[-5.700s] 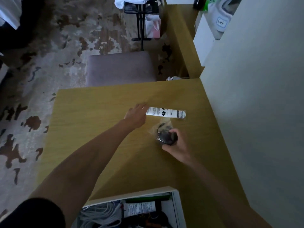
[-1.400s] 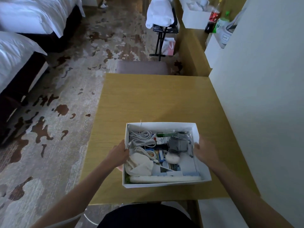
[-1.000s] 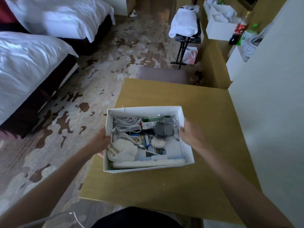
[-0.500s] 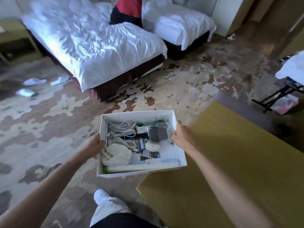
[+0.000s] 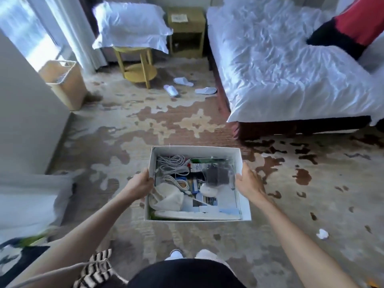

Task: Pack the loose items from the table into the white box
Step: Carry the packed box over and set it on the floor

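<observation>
From the head camera, you are holding the open white rectangular cardboard box (image 5: 195, 150) in the air over the patterned beige-and-brown carpet (image 5: 128, 132), in front of your body, with no tabletop under it. Its long axis runs away from you, near wall toward your waist and far wall toward the bed, and the open top faces straight up.

Your left hand (image 5: 138, 185) has its grip closed on the left wall, thumb hooked over the rim and fingers beneath. Your right hand (image 5: 248, 182) grasps the right wall the same way, thumb over the rim.

Inside the box, coiled white cables (image 5: 172, 164) fill the far left corner. A cream cloth pouch (image 5: 167, 197) lies at the near left, and a dark grey block in clear plastic wrap (image 5: 217, 173) sits at the far right, just beside your right thumb. A long white tube (image 5: 187, 215) lies crosswise along the near wall, so its long axis runs left to right. Printed papers (image 5: 209, 201) lie flat between these.

On the carpet beyond the box, a bed with a rumpled white duvet (image 5: 280, 65) stands at the right. Three white slippers (image 5: 184, 87) lie scattered near a yellow round side table (image 5: 138, 65), and a light wooden bin (image 5: 64, 84) stands at the left. A crumpled white paper scrap (image 5: 322, 233) lies on the carpet to your right.
</observation>
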Motion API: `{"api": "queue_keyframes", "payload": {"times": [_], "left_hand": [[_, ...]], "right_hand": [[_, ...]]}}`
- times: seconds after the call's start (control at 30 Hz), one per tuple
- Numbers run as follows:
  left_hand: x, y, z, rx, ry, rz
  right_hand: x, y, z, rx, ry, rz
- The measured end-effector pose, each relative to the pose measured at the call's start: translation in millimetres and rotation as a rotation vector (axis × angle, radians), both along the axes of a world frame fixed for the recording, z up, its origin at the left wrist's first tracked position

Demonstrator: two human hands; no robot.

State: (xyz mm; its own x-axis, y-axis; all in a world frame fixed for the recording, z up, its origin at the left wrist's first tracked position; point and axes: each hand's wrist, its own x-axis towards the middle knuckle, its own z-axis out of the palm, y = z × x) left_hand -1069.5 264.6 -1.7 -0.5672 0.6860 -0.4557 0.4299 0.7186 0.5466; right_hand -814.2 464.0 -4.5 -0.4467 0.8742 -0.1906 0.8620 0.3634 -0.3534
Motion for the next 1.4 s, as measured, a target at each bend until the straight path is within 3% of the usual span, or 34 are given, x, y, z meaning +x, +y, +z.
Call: {"api": "queue_keyframes", "payload": {"times": [0.47,0.7,1.07,1.4], "left_hand": [[-184,13,-17,0.014,-0.068,0.676],[-258,17,-19,-0.016,-0.066,0.898],[-454,-30,-79,0.000,-0.120,1.090],[-623,-71,-107,-0.046,-0.124,1.240]], "right_hand": [[-371,129,-24,-0.090,0.010,0.690],[-535,140,-25,-0.100,-0.023,0.972],[-799,89,-46,-0.038,-0.114,1.173],[-1010,26,-85,-0.124,-0.198,1.265]]}}
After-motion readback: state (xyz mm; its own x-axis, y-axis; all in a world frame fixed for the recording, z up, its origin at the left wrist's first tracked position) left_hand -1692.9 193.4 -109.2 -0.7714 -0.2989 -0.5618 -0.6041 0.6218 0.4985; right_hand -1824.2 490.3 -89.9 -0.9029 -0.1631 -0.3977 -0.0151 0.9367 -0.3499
